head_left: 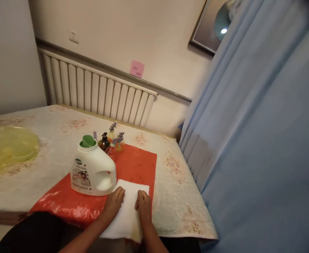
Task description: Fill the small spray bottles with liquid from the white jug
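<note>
A white cloth (129, 211) lies over the near part of a red plastic sheet (141, 163), its front end hanging at the bed's edge. My left hand (115, 199) is closed at the cloth's left side, with its fingers curled. At the right side my right hand (144, 203) is also closed, gripping the cloth's border. To the left of the cloth, close to my left hand, stands a big white detergent jug (93, 172) with a handle; a green cap (88, 141) sits in its mouth.
Behind the jug stand several spray bottles (120, 142) and a dark pump bottle (104, 142). A yellow translucent plastic item (12, 147) lies at the left on the flowered bed cover (172, 196). A blue curtain (249, 140) hangs at the right; a radiator (98, 88) lines the wall.
</note>
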`<move>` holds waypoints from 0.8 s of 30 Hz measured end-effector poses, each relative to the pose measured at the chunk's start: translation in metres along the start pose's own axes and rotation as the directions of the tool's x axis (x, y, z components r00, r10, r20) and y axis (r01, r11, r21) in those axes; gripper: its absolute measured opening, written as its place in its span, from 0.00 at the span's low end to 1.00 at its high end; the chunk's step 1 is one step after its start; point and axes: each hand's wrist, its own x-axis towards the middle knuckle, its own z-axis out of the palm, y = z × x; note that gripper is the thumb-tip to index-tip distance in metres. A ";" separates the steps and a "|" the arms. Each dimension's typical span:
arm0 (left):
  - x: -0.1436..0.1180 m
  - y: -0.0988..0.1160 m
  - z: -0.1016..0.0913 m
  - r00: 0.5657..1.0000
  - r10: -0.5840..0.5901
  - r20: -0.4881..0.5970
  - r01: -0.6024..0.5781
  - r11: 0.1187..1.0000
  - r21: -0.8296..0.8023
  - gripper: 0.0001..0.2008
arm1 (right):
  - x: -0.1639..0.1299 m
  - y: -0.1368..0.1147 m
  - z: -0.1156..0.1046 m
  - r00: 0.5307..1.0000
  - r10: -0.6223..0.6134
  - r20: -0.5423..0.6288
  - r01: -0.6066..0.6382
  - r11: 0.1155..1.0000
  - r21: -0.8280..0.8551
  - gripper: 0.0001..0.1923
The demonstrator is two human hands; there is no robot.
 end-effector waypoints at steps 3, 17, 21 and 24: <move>0.011 -0.010 0.008 0.997 0.003 -0.083 0.001 0.999 0.039 0.17 | 0.002 0.008 0.004 0.999 -0.031 -0.017 0.031 0.999 -0.033 0.20; 0.020 -0.024 0.015 0.997 -0.013 -0.069 0.021 0.993 0.118 0.16 | 0.010 0.022 0.008 0.999 -0.036 -0.032 0.036 0.999 -0.008 0.20; 0.024 -0.020 0.009 0.998 -0.035 -0.058 0.042 0.991 0.123 0.17 | 0.015 0.020 0.007 0.999 0.039 -0.007 -0.039 0.999 0.025 0.22; 0.029 -0.015 0.005 0.997 -0.065 -0.038 0.070 0.989 0.133 0.20 | 0.020 0.020 0.007 0.990 0.135 0.025 -0.136 0.990 0.042 0.25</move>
